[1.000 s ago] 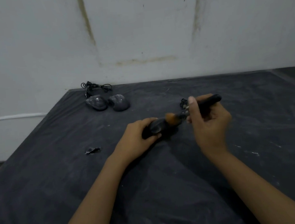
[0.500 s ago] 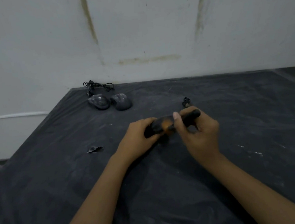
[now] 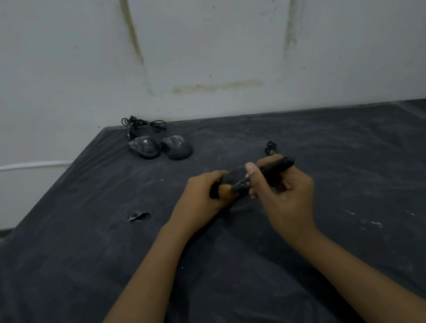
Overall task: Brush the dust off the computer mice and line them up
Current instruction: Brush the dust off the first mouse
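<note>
My left hand [image 3: 201, 197] grips a dark computer mouse [image 3: 234, 177] on the black table cover, mid-table; most of the mouse is hidden by both hands. My right hand [image 3: 282, 191] holds a black-handled brush [image 3: 274, 168], and its orange-brown bristles [image 3: 225, 190] lie on the near left end of the mouse. Two dusty grey mice sit side by side at the back left: one [image 3: 144, 147] on the left, the other [image 3: 177, 147] on the right.
Tangled black cables [image 3: 143, 125] lie behind the two grey mice at the table's back edge. A cable end with a plug [image 3: 270, 148] lies behind my right hand. A small crumpled scrap [image 3: 138, 215] is left of my left hand. A white wall backs the table.
The brush swept from right to left along the mouse, its bristles now at the mouse's near left end. My left hand stayed on the mouse.
</note>
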